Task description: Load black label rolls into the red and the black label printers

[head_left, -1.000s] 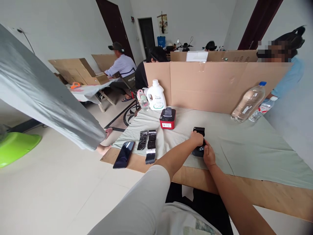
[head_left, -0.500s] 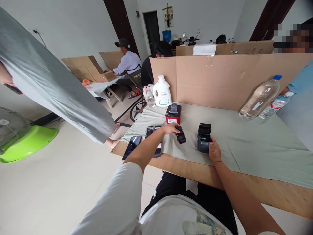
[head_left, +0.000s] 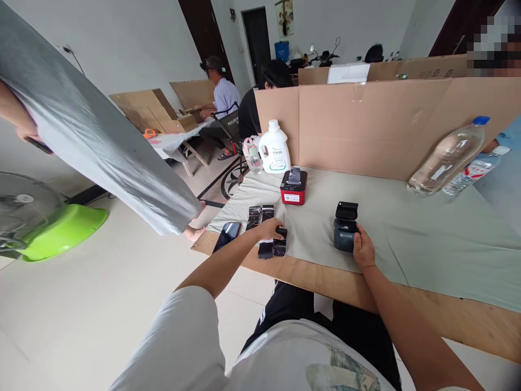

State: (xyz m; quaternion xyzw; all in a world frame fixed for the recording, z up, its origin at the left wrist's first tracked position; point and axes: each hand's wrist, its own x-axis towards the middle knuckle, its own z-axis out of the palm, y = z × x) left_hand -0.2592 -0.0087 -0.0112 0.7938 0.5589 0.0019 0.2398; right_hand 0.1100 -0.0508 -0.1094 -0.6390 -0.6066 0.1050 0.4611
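Head view: the left hand (head_left: 271, 229) is closed on a dark strip (head_left: 280, 239) at the table's (head_left: 407, 304) near edge — a careless nudge could push it off. Further right, the right hand (head_left: 363, 251) is wrapped around a small open-lidded label printer (head_left: 345, 233); beyond it, a red printer (head_left: 293, 188) is seen — its lid could be knocked shut.

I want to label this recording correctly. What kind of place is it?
Probably an improvised indoor workroom, not a factory: cloth-covered tables split by cardboard dividers, other seated people at similar tables, and small label printers on the cloth.
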